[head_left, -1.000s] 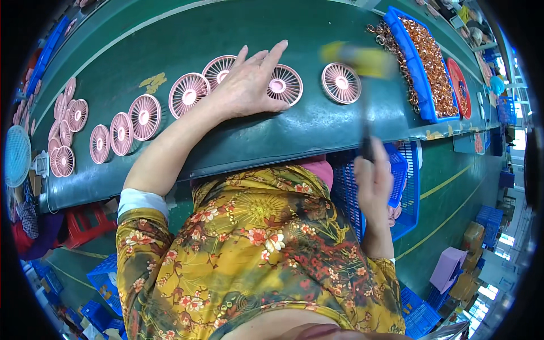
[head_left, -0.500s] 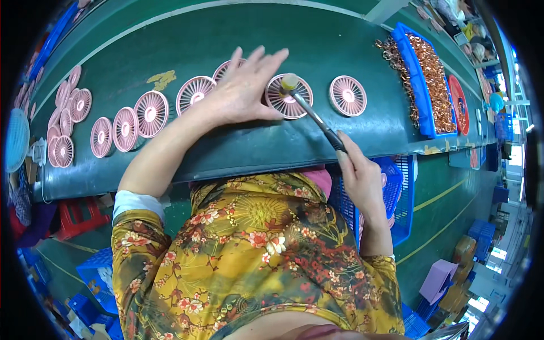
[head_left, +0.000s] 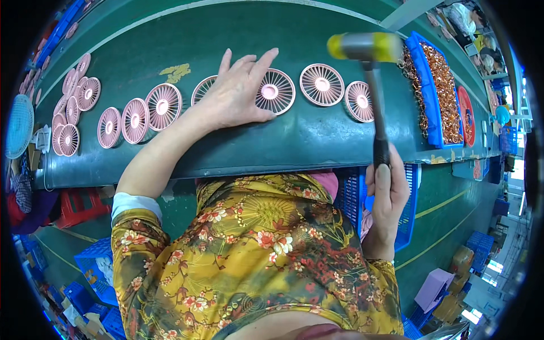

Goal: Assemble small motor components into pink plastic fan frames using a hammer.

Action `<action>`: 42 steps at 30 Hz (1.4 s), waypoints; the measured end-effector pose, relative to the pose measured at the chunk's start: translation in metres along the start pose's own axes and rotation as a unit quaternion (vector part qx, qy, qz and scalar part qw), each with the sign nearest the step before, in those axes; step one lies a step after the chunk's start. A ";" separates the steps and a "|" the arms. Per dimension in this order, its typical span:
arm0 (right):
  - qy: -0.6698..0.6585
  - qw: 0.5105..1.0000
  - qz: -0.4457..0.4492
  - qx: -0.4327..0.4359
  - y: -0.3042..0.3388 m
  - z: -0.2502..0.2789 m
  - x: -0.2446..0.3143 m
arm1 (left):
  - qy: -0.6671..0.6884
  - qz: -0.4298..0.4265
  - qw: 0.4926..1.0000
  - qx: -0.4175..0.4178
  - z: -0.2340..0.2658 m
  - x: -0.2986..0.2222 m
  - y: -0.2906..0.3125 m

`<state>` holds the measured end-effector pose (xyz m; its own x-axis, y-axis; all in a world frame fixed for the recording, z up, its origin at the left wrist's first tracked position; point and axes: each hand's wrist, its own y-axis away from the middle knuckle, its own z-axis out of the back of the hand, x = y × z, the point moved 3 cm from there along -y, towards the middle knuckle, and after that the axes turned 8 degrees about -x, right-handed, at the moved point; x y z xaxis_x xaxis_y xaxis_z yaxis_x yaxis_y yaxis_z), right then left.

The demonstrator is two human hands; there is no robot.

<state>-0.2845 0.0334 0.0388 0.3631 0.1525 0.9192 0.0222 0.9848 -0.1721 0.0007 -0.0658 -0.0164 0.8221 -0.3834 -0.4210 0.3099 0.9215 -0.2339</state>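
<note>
My left hand (head_left: 235,93) is spread over the green table, thumb at the lower edge of a pink slatted plastic disc (head_left: 280,105) that it partly covers. Another pink disc (head_left: 204,88) is half hidden behind this hand. In my right hand (head_left: 388,195) is the dark handle of a mallet (head_left: 365,46) with yellow, blurred faces. The mallet is lifted, its head above the table. To the right of my left hand lie a pink disc (head_left: 322,85) and a smaller-looking pink disc (head_left: 358,102), the latter partly behind the mallet handle.
More pink discs (head_left: 135,120) lie in a row on the left, with an overlapping cluster (head_left: 71,110) farther left. A blue tray (head_left: 426,90) of copper-coloured metal pieces stands at the right, beside a red round tray (head_left: 466,116). Blue baskets (head_left: 405,226) sit below the table edge.
The mallet has come up off a disc and swung to the right. That disc now lies farther right, and another disc has moved right beside my left hand, whose fingers remain spread.
</note>
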 end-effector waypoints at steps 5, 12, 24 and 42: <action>0.242 0.958 0.112 0.101 -0.013 -0.044 -0.031 | 0.009 -0.014 1.000 -0.011 0.001 -0.004 0.004; 0.172 0.977 0.088 0.084 -0.005 -0.030 -0.028 | -0.047 0.046 0.998 -0.010 0.048 0.036 0.046; 0.120 0.976 0.138 0.117 -0.010 -0.062 0.006 | 0.049 0.040 0.996 -0.055 0.029 0.043 0.055; 0.241 0.944 0.152 0.165 -0.023 -0.099 -0.015 | -0.083 0.118 0.985 -0.099 0.071 0.073 0.121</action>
<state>-0.1983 0.0004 -0.0062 0.6896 0.4560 0.5626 -0.4147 0.8855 -0.2094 0.1319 0.0220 -0.0129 0.9318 -0.1295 -0.3392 0.0156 0.9476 -0.3192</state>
